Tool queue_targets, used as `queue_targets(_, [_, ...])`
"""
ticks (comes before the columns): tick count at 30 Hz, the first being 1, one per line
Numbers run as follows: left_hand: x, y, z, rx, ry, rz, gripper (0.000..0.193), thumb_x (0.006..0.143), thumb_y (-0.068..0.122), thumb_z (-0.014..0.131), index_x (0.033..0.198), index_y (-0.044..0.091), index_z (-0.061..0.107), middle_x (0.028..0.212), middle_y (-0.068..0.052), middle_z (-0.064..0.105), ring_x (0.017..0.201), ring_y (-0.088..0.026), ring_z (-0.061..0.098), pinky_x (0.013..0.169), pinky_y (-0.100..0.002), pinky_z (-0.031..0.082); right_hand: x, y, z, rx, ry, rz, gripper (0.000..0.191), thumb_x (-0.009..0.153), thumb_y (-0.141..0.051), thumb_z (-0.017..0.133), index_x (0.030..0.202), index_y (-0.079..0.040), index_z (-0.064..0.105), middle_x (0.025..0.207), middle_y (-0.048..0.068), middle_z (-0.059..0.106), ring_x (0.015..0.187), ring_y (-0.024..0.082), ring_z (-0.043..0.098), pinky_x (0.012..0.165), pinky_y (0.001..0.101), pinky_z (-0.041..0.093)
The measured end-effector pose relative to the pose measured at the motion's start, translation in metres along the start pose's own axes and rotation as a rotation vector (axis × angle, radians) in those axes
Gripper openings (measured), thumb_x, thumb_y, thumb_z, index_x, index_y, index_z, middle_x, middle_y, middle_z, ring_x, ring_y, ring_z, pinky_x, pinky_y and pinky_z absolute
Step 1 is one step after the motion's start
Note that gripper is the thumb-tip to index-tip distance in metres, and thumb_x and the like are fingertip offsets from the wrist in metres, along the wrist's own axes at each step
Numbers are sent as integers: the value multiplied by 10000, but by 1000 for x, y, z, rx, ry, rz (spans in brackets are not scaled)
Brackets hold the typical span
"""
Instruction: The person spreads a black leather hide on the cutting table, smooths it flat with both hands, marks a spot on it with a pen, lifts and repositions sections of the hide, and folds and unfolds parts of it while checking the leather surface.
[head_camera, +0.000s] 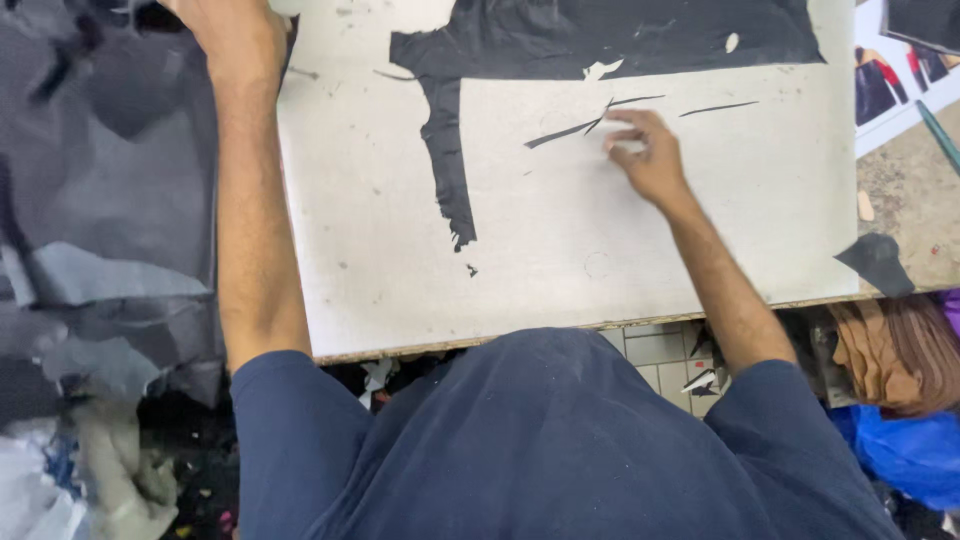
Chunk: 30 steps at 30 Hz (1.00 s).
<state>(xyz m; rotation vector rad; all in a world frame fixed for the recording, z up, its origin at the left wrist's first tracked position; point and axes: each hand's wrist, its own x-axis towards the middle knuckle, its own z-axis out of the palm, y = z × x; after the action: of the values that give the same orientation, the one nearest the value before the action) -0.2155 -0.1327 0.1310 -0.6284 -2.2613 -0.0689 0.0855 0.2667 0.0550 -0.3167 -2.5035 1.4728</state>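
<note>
A white board (560, 260) lies in front of me with a large black cut piece (560, 40) across its top and a black strip (447, 160) hanging down from it. Thin black slivers (565, 130) lie on the board's middle. My right hand (648, 150) rests there, its fingertips pinched together at the slivers. Whether a sliver is between them I cannot tell. My left hand (235, 35) reaches to the board's upper left corner, on the edge of the grey sheets; its fingers are cut off by the frame.
A heap of grey and black sheet material (100, 200) fills the left side. A black scrap (878, 262) lies at the board's right corner. Printed pictures (900, 70) and a green stick (940, 135) are at the far right. Brown material (895, 350) and blue plastic (905, 450) sit below.
</note>
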Motion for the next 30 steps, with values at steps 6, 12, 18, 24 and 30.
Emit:
queue_targets(6, [-39, 106, 32, -476, -572, -432, 539, 864, 473, 841, 937, -39, 690, 1131, -259, 593, 1082, -457, 565, 865, -598, 441, 65, 70, -129, -621, 618, -47, 425, 950, -49, 823, 1334, 2, 650, 1305, 197, 628, 1202, 374, 645, 1039, 445, 518])
queue_targets(12, [-71, 176, 26, -585, -279, -633, 359, 764, 137, 884, 1021, 5, 671, 1122, -162, 533, 1124, -376, 521, 903, -526, 476, 93, 58, -163, -754, 611, 291, 554, 789, -264, 931, 1149, 46, 646, 1190, 290, 570, 1137, 509, 524, 850, 543, 478])
queue_targets(18, [-58, 182, 35, -834, -243, -753, 155, 959, 78, 730, 998, 19, 592, 957, -115, 625, 874, -285, 631, 777, -445, 490, 110, 59, -166, -894, 599, 136, 307, 776, -246, 933, 864, -42, 722, 938, 192, 692, 905, 469, 618, 686, 578, 541])
queue_targets(24, [-63, 140, 12, -985, -278, -811, 140, 949, 75, 736, 964, 28, 605, 608, -101, 597, 564, -196, 530, 600, -384, 424, 65, 67, -184, -94, 464, -93, 200, 996, 56, 771, 1059, 26, 583, 1015, 123, 649, 909, 192, 595, 811, 370, 504])
queue_targets(30, [-103, 96, -71, -851, -151, -564, 190, 916, 24, 782, 1052, 32, 651, 712, -91, 671, 674, -202, 643, 691, -362, 486, -48, 50, -191, 270, 188, 121, 501, 969, 113, 600, 1423, -91, 546, 1009, 68, 653, 745, 88, 626, 526, 209, 473])
